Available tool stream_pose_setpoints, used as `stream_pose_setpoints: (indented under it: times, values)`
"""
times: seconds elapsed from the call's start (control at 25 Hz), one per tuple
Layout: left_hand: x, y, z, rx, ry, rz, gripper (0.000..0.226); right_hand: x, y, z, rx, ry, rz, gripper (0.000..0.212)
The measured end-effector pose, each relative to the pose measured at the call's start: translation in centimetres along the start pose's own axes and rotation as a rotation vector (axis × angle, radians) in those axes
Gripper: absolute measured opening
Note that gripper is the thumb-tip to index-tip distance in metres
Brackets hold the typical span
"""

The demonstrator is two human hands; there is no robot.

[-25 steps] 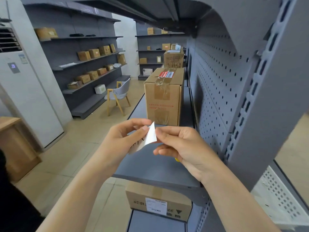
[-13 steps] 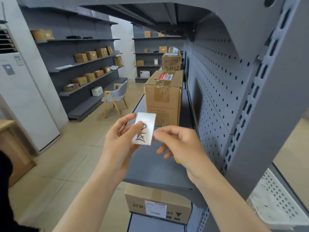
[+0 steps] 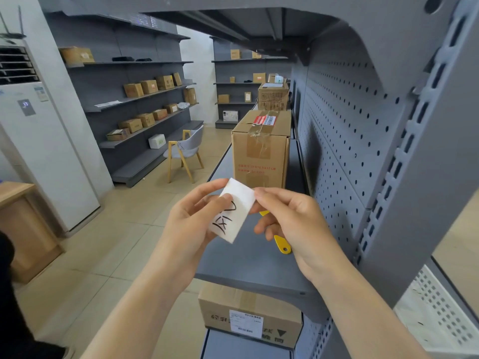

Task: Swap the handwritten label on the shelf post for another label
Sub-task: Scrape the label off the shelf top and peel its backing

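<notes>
Both hands meet in front of the grey shelf (image 3: 248, 257), holding a white handwritten label (image 3: 234, 211) between them; the left hand (image 3: 193, 221) is closed on its left side, thumb pressed on the face above the black marks, while the right hand (image 3: 293, 224) pinches its upper right edge between thumb and forefinger. The label tilts, well apart from the slotted shelf post (image 3: 404, 182) at right; a yellow tool (image 3: 281, 246) lies on the shelf under the right hand, a taped cardboard box (image 3: 260, 149) standing behind.
</notes>
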State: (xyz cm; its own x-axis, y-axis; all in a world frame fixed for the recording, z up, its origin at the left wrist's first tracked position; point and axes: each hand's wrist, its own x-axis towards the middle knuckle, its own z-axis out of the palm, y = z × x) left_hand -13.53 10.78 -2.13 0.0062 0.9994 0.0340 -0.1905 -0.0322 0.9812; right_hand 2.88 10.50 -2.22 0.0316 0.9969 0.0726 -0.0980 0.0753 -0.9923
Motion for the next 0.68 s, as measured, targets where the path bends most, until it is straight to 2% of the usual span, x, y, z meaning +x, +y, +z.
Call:
stream_pose_setpoints:
  times: [0.2, 0.68]
  values:
    - [0.07, 0.20, -0.50, -0.017, 0.016, -0.029, 0.021, -0.32, -0.02, -0.07, 0.073, -0.127, 0.056, 0.015]
    - [0.26, 0.06, -0.78, 0.010, 0.009, -0.035, 0.021, -0.01, 0.13, 0.27, 0.005, -0.065, -0.033, 0.018]
